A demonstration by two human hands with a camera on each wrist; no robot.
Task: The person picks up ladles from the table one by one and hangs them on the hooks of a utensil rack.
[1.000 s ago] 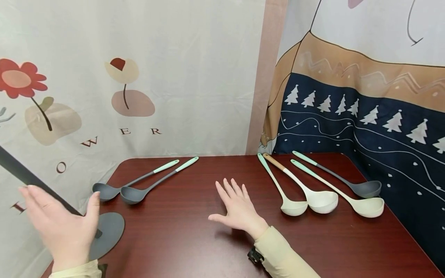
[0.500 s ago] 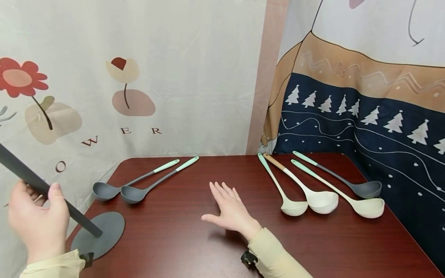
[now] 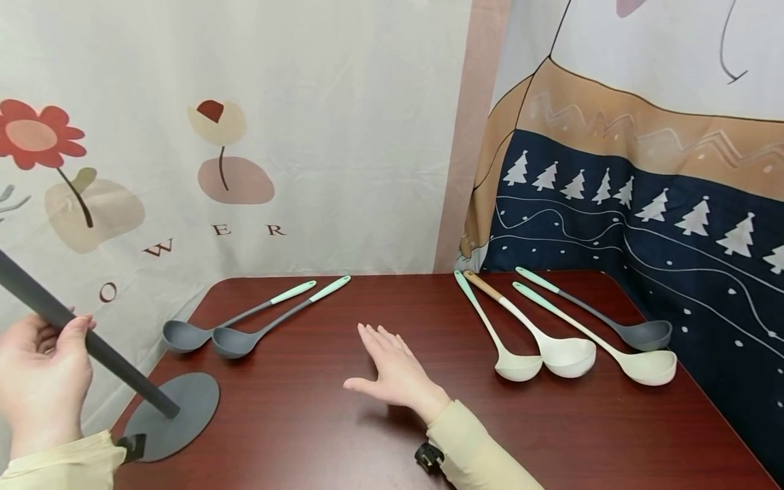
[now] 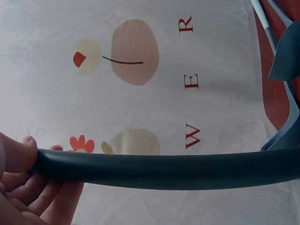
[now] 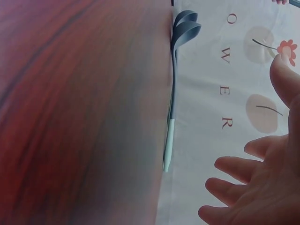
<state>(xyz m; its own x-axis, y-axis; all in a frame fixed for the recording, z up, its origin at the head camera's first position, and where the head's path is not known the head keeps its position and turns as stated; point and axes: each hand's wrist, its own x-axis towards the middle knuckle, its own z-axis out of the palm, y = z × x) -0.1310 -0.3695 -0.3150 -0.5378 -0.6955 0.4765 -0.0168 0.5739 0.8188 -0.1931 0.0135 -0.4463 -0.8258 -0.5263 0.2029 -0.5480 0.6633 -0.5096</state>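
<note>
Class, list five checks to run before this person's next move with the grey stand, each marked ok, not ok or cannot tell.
1. Left hand grips the grey pole: ok, thumb and fingers around it.
2. Right hand free: ok, open, holding nothing.
3. Base flat on the table: cannot tell, underside hidden.
4. Grey ladles at left clear of the base: ok, gap visible.
5. Those ladles separated: not ok, they overlap in the head view.
</note>
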